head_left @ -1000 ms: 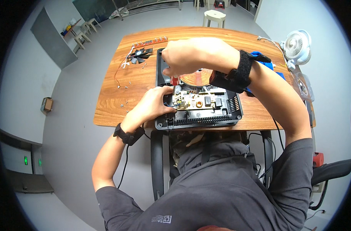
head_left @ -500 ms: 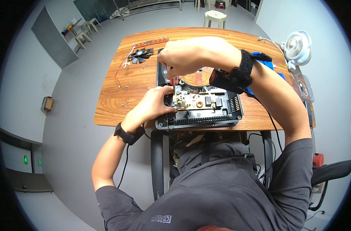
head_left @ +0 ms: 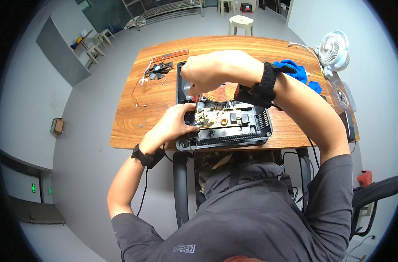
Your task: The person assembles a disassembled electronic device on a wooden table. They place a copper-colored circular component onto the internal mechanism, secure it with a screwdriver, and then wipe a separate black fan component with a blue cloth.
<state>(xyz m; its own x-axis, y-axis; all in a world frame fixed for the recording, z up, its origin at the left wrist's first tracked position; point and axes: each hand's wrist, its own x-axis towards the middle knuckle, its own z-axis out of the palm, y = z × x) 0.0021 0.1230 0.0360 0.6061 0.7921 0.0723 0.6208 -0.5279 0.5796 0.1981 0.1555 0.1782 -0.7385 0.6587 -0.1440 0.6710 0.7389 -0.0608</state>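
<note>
A black plastic housing [head_left: 234, 142], like the base of an induction cooker, lies open at the table's near edge. Inside it, a pale circuit board [head_left: 214, 117] sits in the near part, and a round copper coil [head_left: 225, 92] is behind it, partly covered by my right arm. My right hand [head_left: 205, 72] is closed around a screwdriver [head_left: 196, 105] with a red handle. It stands upright, its shaft pointing down at the board's left end; the tip is hard to make out. My left hand [head_left: 176, 121] grips the board's left end, thumb on the near side and forefinger on the far side.
Left on the wooden table [head_left: 129, 131] lie a small black fan [head_left: 158, 70], a narrow red circuit strip [head_left: 170, 55] with wires, and scattered screws. A blue cloth [head_left: 295, 70], a white desk fan [head_left: 334, 50] and a clear plastic container [head_left: 345, 96] are at the right.
The whole view has shifted slightly. Both hands stay at the board's left end, with the screwdriver still upright in my right hand.
</note>
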